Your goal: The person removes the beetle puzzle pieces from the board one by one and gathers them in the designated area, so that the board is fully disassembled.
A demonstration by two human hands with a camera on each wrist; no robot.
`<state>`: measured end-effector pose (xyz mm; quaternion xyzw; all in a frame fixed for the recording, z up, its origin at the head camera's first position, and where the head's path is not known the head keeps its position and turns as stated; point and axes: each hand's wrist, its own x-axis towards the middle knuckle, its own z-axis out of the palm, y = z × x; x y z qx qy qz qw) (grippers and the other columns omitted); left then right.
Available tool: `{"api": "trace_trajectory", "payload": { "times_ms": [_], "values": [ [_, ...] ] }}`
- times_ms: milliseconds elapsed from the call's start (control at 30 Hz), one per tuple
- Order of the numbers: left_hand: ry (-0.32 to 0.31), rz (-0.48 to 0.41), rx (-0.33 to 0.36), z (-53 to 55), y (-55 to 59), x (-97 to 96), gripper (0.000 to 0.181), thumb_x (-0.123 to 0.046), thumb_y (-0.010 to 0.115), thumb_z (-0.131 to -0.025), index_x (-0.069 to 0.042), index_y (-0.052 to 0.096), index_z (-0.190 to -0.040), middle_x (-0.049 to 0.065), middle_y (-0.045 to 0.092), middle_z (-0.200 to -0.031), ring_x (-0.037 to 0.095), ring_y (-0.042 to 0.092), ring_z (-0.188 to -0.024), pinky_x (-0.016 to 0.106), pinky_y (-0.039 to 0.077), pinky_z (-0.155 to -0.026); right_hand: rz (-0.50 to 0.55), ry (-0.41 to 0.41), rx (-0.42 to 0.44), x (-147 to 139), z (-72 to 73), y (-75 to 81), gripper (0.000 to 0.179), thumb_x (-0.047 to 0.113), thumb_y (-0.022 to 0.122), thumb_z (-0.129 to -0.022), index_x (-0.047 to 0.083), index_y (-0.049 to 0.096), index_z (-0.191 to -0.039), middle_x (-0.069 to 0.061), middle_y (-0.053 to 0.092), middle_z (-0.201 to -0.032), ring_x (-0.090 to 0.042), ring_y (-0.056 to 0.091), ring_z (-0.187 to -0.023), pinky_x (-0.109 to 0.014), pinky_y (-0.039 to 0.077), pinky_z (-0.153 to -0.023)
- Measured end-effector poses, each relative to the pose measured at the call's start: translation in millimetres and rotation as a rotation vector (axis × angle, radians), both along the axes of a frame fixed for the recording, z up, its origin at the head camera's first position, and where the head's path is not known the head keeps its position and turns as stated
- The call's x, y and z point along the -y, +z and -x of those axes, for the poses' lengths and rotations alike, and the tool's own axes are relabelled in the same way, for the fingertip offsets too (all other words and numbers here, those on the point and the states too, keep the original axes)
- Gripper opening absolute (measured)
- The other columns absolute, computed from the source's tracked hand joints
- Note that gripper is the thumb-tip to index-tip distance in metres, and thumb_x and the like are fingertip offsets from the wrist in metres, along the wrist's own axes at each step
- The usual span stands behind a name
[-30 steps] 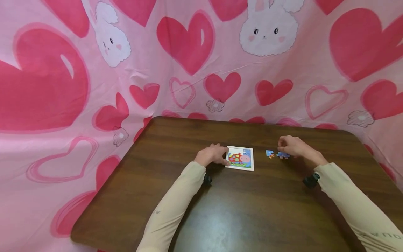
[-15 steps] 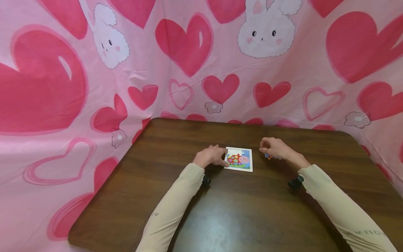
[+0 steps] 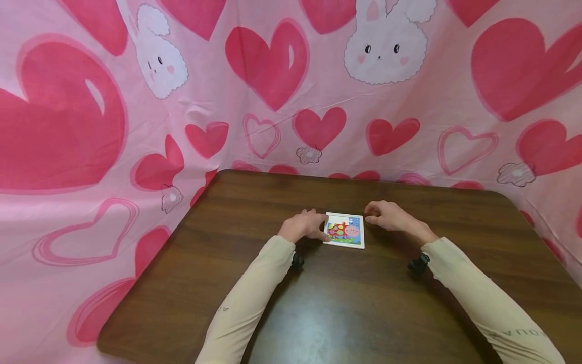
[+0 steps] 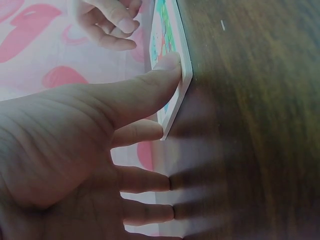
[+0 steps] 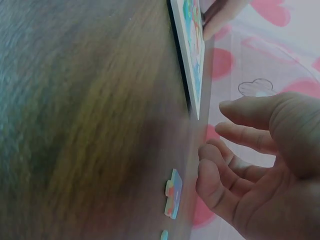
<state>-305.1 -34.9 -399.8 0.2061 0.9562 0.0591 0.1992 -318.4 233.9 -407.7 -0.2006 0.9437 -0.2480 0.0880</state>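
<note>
I'm seeing the left hand (image 3: 303, 224) resting at the left edge of the puzzle board (image 3: 338, 219), fingers spread, thumb lying on top, not gripping. Board is lying flat on the brown table (image 3: 291, 298), showing a red spotted bug (image 3: 337, 231). Right hand (image 3: 388, 216) is hovering beside the far right corner, fingers loosely bent, thumb apart, holding nothing. One puzzle piece (image 5: 173, 195) is lying near it; a second piece (image 5: 164, 235) is partly showing.

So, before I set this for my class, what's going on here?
A person's left grip touches the left edge of a picture puzzle, whose top left shows a white gap. The right grip hovers just right of the puzzle, with nothing visibly held. A loose piece lies on the table near it.
</note>
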Motion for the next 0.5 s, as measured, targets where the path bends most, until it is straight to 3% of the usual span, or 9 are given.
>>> {"api": "trace_trajectory", "payload": {
  "times_ms": [100,267,500],
  "values": [
    [0.010,-0.010,-0.001,0.5,-0.2,-0.4,0.064,-0.052,0.069,-0.086,-0.024,0.049,-0.141,0.010,0.043,-0.151,0.035,0.038,-0.137,0.057,0.037,-0.110,-0.021,0.017,-0.031,3,1.7,0.0,0.026,0.016,0.067,-0.091,0.000,0.064,-0.112,-0.009,0.066,-0.084,-0.016,0.054,-0.067,-0.028,0.046,-0.059],
    [0.031,0.017,0.005,-0.1,-1.1,1.2,0.068,-0.051,0.070,-0.085,-0.026,0.047,-0.143,0.009,0.041,-0.153,0.035,0.036,-0.139,0.058,0.037,-0.110,-0.032,0.045,-0.006,12,2.1,-0.4,0.028,0.018,0.068,-0.091,0.001,0.064,-0.113,-0.008,0.064,-0.082,-0.017,0.053,-0.068,-0.027,0.046,-0.059],
    [0.011,0.008,0.011,-1.0,1.9,-1.3,0.068,-0.050,0.070,-0.085,-0.025,0.046,-0.143,0.010,0.042,-0.152,0.035,0.037,-0.138,0.059,0.037,-0.110,-0.038,0.063,0.010,15,0.6,-4.1,0.026,0.017,0.068,-0.091,0.002,0.064,-0.112,-0.006,0.062,-0.080,-0.015,0.052,-0.064,-0.027,0.045,-0.056]
  ]
}}
